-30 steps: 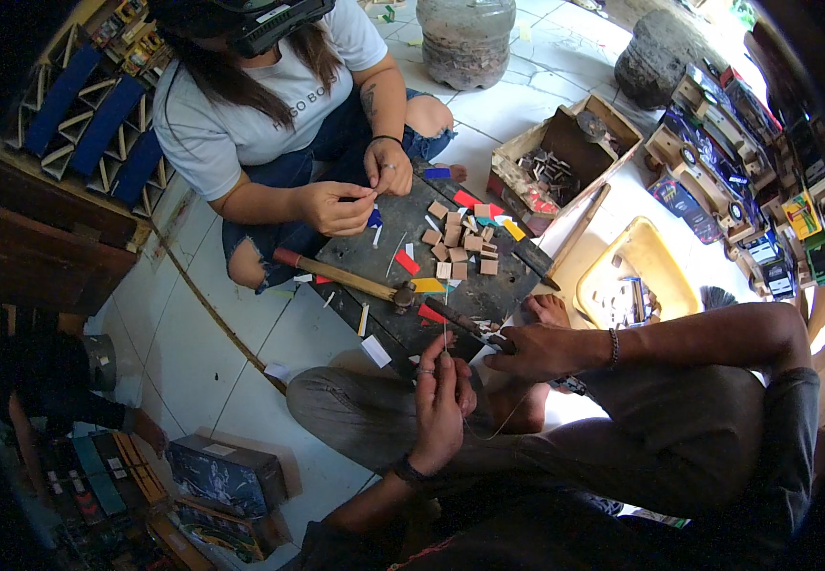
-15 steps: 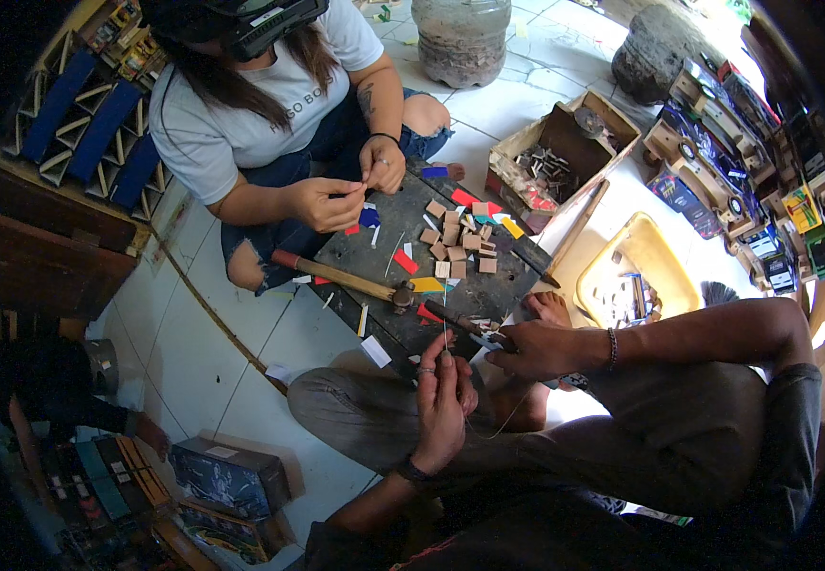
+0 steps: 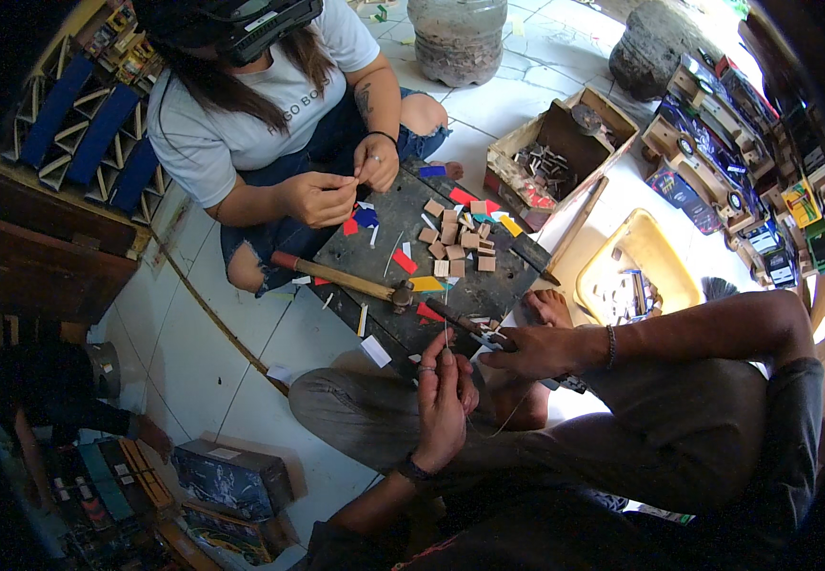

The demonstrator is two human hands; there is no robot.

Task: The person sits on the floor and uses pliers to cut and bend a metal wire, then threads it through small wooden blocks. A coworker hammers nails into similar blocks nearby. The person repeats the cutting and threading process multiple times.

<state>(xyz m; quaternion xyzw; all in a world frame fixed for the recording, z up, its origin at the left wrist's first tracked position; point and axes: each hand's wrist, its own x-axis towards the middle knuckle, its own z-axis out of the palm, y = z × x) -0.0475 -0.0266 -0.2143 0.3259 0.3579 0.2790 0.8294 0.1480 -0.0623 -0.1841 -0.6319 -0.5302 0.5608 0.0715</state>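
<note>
My left hand [image 3: 444, 398] is raised above my lap, its thumb and fingers pinched on a thin pale wire [image 3: 446, 333]. Part of the wire stands up past my fingertips, and a slack length hangs below toward my knee. Just right of it, my right hand [image 3: 541, 352] is wrapped round a dark metal hand tool [image 3: 465, 324], perhaps snips or pliers; its grip is mostly hidden. The tool's narrow end points left, close to the wire; I cannot tell whether they touch. Beyond both hands is a low black worktable [image 3: 360, 252] with small wooden blocks [image 3: 455, 236].
A hammer [image 3: 336, 276] lies across the table amid coloured scraps. A person [image 3: 269, 114] sits opposite, fingers together over the table edge. To the right are a wooden box [image 3: 565, 152], a yellow basin [image 3: 641, 266] and wooden toy vehicles [image 3: 698, 143]. Another person's hand [image 3: 153, 435] shows at lower left.
My right hand and its tool have shifted very slightly left. The slack wire below my hands has moved a little. My left hand keeps its pinch.
</note>
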